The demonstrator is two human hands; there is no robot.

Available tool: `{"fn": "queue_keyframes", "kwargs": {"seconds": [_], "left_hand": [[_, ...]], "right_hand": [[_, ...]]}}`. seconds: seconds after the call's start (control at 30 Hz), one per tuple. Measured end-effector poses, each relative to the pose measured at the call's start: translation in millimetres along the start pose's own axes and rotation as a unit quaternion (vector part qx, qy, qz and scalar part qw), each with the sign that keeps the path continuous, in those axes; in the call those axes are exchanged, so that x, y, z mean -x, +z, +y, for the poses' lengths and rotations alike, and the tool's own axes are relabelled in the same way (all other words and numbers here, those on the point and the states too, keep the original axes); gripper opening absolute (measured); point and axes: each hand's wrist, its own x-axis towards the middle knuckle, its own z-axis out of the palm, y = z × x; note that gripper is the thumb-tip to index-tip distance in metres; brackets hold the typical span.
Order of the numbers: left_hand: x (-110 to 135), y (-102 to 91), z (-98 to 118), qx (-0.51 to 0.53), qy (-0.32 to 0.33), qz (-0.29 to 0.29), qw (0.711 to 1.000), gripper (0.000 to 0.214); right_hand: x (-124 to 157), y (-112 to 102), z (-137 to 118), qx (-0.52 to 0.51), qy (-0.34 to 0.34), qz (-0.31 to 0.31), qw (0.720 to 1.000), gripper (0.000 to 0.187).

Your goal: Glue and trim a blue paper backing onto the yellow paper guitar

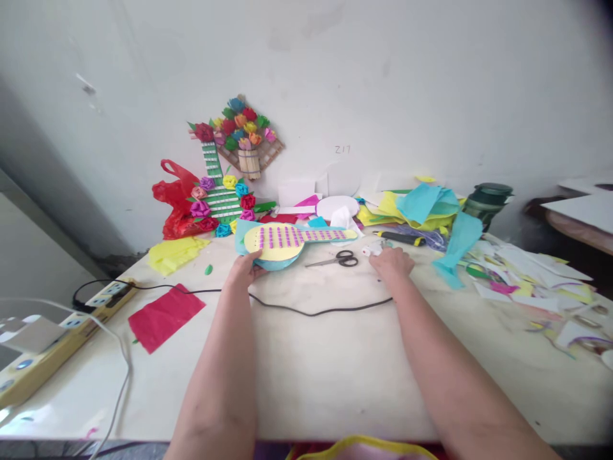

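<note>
My left hand (246, 271) grips the lower left edge of a paper guitar (282, 241), its thumb on top. The guitar has a yellow face with rows of small purple pieces and a light blue backing, and its neck points right. My right hand (393, 263) is closed around a small white tool, which looks like a glue gun (371, 250); the fingers hide most of it. A black cord (311, 314) runs across the table to the right wrist. Between the hands lie scissors (342, 259) with dark handles, apart from both.
A power strip (90, 313) and red paper (165, 317) lie left. Paper-flower decorations (223, 198) and a red bag (179, 204) stand by the wall. A utility knife (400, 238), blue crepe paper (457, 249), paper scraps (531, 268) and a dark green bottle (483, 204) are right.
</note>
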Motion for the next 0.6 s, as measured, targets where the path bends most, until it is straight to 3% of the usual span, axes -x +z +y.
{"fn": "queue_keyframes", "kwargs": {"seconds": [0.13,0.23,0.4,0.6], "left_hand": [[0,-0.7,0,-0.002,-0.011,-0.005,1.000,0.031],[0,-0.7,-1,0.016,-0.004,-0.006,1.000,0.031],[3,-1.3,-2,0.060,0.034,0.010,0.998,0.034],[13,11.8,-9,0.138,0.127,-0.004,0.982,0.039]], "right_hand": [[8,-9,-6,0.000,-0.050,0.115,0.992,0.047],[17,-14,-20,-0.039,-0.153,0.210,0.965,0.034],[40,-5,-55,-0.102,-0.267,0.170,0.943,0.031],[70,5,-96,-0.222,-0.272,0.054,0.935,0.039]]}}
